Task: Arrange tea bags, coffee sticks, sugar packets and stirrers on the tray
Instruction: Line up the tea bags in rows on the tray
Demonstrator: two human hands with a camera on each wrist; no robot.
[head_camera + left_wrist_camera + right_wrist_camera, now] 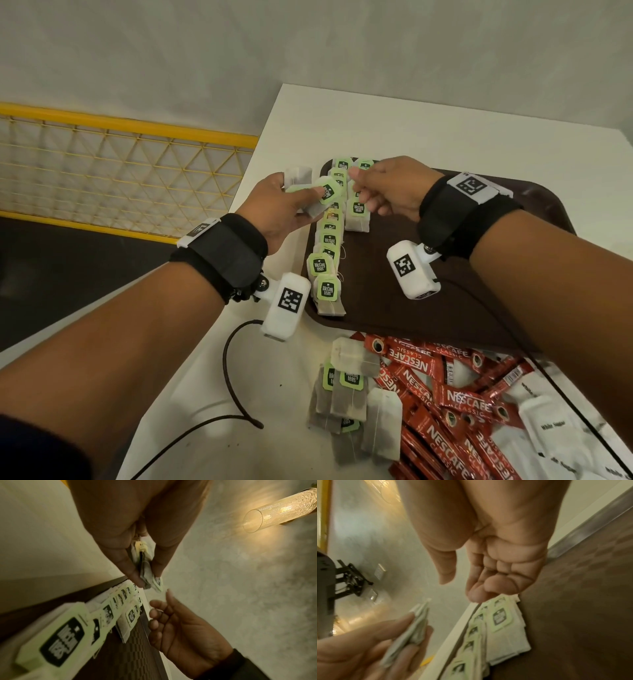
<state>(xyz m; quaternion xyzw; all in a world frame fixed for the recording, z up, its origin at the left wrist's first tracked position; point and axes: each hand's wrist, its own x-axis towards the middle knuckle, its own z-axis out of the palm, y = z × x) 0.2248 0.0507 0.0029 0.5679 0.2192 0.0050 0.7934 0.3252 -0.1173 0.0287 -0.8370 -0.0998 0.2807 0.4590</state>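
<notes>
My left hand [308, 202] grips a small stack of green-tagged tea bags [325, 192] just left of the brown tray's [445, 308] far left corner. The left wrist view shows that stack [145, 574] pinched between thumb and fingers. A row of overlapping tea bags [329, 246] runs along the tray's left edge, and one more tea bag [358, 214] lies beside it. My right hand [359, 188] hovers over the far end of that row, fingers loosely curled and holding nothing [462, 588]. Its index fingertip is close above a tag.
On the white table [411, 130] in front of the tray lie loose tea bags [349, 394], a heap of red coffee sticks [462, 404] and white sugar packets [548, 425]. A black cable [233, 377] loops near the table's left edge. A yellow mesh railing [120, 164] stands to the left.
</notes>
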